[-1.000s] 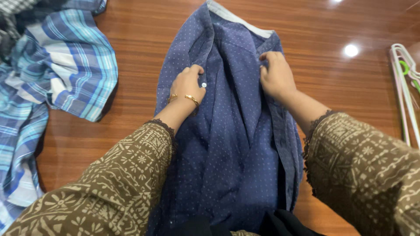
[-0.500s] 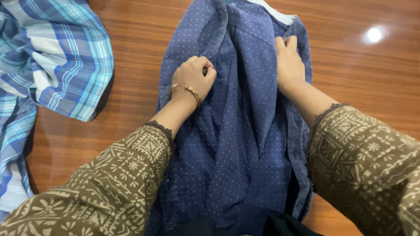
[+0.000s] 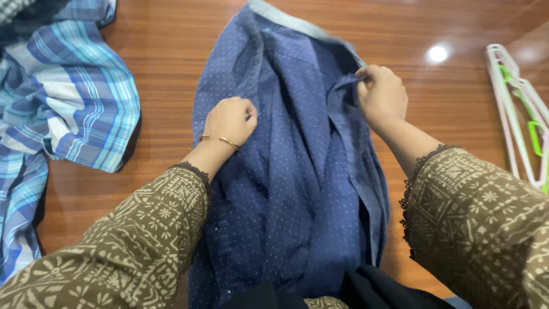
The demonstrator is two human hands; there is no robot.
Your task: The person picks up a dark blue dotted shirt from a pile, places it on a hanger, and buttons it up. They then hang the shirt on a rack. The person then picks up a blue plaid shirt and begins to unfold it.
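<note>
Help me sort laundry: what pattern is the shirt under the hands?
Dark blue shirt with small pale dots, seen in the head view.

Both arms wear loose olive-brown sleeves printed with cream floral and geometric patterns, each cuff edged in dark scalloped lace. A thin gold bracelet (image 3: 220, 140) circles the wrist just below the left hand (image 3: 230, 119). The right hand (image 3: 383, 97) wears no jewellery.
</note>
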